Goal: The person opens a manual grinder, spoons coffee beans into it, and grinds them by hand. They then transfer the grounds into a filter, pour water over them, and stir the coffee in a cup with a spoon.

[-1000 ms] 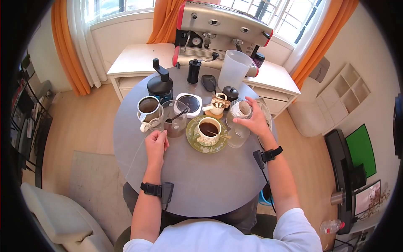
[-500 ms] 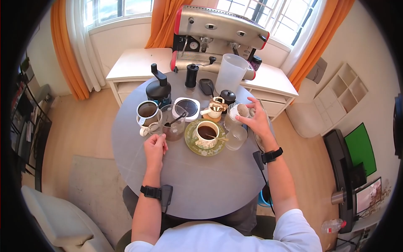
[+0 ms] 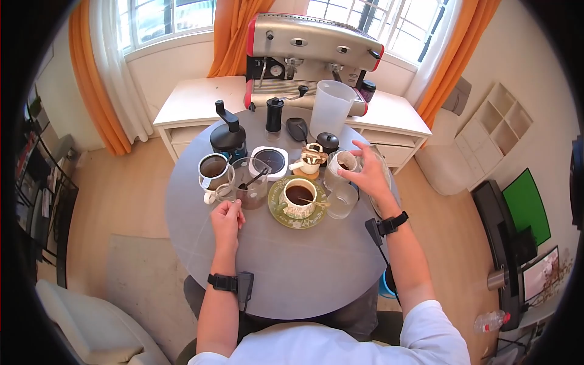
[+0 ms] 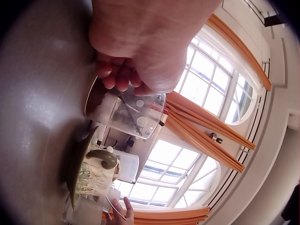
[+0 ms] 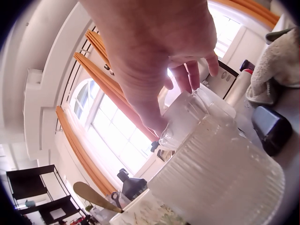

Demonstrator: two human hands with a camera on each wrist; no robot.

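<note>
At the table's right side, my right hand (image 3: pixel 371 175) holds a tilted clear glass cup (image 5: pixel 180 119) between thumb and fingers; its white lining (image 3: pixel 345 162) has brown residue inside. A ribbed clear glass (image 5: pixel 220 173) stands close in front of it. My left hand (image 3: pixel 227 220) has curled fingers at the handle side of a glass jug (image 3: pixel 250 196), gripping there; the handle is partly hidden. Inside the jug leans a dark spoon (image 3: pixel 255 176). Between the hands, a patterned cup of dark coffee (image 3: pixel 299 194) with a gold-coloured spoon sits on a green saucer (image 3: pixel 286 220).
Left of the jug stands a mug of dark drink (image 3: pixel 213 170). Behind are a black grinder (image 3: pixel 229 140), a small white scale (image 3: pixel 269 161), a slim black hand grinder (image 3: pixel 274 115), a frosted pitcher (image 3: pixel 331 109) and a lidded black jar (image 3: pixel 327 143). An espresso machine (image 3: pixel 310 48) occupies the back cabinet.
The right hand's lined glass cup has tipped so more of its brown inside shows. The left hand stays at the jug. The head view has shifted slightly.
</note>
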